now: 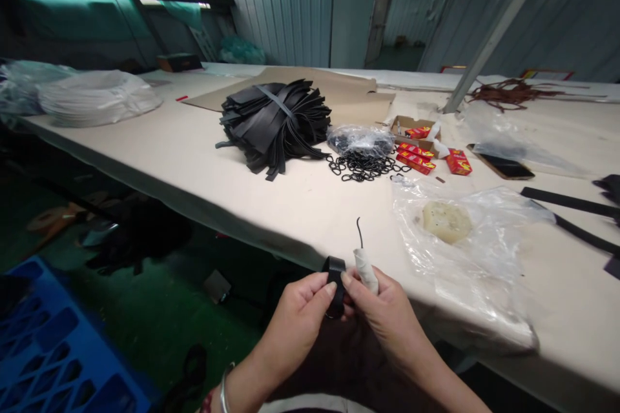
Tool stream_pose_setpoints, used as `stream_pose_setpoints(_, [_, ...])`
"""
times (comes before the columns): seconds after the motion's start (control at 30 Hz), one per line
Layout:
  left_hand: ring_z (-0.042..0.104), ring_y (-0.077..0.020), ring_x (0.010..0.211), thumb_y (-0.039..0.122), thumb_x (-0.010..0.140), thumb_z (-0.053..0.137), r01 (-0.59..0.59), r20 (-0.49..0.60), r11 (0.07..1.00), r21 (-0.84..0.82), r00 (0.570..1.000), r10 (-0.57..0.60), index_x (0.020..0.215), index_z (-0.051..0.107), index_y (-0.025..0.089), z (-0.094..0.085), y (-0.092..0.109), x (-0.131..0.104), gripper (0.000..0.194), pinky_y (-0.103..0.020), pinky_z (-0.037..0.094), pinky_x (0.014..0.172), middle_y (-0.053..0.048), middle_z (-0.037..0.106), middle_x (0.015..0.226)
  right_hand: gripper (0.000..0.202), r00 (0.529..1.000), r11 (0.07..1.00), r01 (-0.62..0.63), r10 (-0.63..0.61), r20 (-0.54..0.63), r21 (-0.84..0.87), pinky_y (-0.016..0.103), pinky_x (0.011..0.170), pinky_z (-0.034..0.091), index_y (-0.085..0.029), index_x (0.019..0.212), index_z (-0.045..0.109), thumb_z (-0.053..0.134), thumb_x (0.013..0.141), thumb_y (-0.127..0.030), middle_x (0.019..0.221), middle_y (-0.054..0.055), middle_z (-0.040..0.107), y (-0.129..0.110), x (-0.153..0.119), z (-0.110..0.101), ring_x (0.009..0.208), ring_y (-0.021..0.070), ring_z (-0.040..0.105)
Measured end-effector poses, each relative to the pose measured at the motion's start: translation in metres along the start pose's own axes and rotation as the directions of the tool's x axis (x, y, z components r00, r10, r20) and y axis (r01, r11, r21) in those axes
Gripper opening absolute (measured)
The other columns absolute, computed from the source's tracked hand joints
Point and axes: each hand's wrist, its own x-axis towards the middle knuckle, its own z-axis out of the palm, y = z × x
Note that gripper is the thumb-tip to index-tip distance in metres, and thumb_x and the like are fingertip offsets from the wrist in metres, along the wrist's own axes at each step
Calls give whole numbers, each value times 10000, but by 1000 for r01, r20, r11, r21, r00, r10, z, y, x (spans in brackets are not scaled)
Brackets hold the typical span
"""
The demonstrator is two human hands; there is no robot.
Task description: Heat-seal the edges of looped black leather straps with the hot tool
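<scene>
Beside a cream-covered worktop (271, 213), the left hand (298, 310) and right hand (387, 316) pinch a looped black strap (334, 266), apparently aligning it, which calls for steadiness; the right also clasps a white-wrapped, wire-tipped tool (365, 271).

Single head-worn view, directed forward and down from the near edge of the table (194, 168) toward the far wall (281, 6).

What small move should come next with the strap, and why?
Probably pinch the strap with the left hand and tilt the tool in the right hand toward it: both hands are at the strap, but the tool's thin, bent tip points up, away from it.
</scene>
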Motion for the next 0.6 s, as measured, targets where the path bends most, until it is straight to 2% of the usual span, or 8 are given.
stream_pose_setpoints(0.1, [554, -159, 726, 222, 864, 501, -98, -2, 995, 10, 995, 98, 1022, 652, 141, -3, 13, 0, 233, -273, 432, 722, -34, 653, 776, 314, 996, 988, 94, -94, 9, -119, 225, 523, 410, -146, 754, 525, 611, 768, -448, 587, -25, 491, -11, 6, 7, 540, 115, 468])
stream_pose_setpoints(0.2, [535, -152, 727, 212, 863, 508, -166, -9, 986, 7, 986, 166, 1010, 659, 140, -6, 21, -2, 223, -266, 421, 736, -24, 642, 754, 302, 982, 959, 191, -189, 27, -211, 228, 518, 398, -150, 735, 522, 591, 777, -441, 584, -24, 487, -19, 10, 14, 545, 121, 459])
stream_pose_setpoints(0.37, [476, -131, 689, 217, 838, 552, -175, -27, 984, -38, 984, 174, 913, 680, 113, -11, 26, -5, 182, -235, 390, 664, -9, 598, 695, 321, 967, 942, 255, -244, 76, -218, 242, 503, 418, -156, 735, 513, 574, 765, -469, 559, -30, 464, -28, 9, 24, 525, 137, 463])
stream_pose_setpoints(0.6, [448, -123, 647, 236, 828, 563, -257, -97, 965, 53, 960, 261, 861, 687, 111, -11, 36, -11, 179, -236, 377, 626, 3, 561, 659, 342, 934, 906, 355, -333, 129, -229, 253, 514, 430, -168, 695, 486, 552, 777, -494, 567, -12, 499, -42, 8, 35, 534, 150, 494])
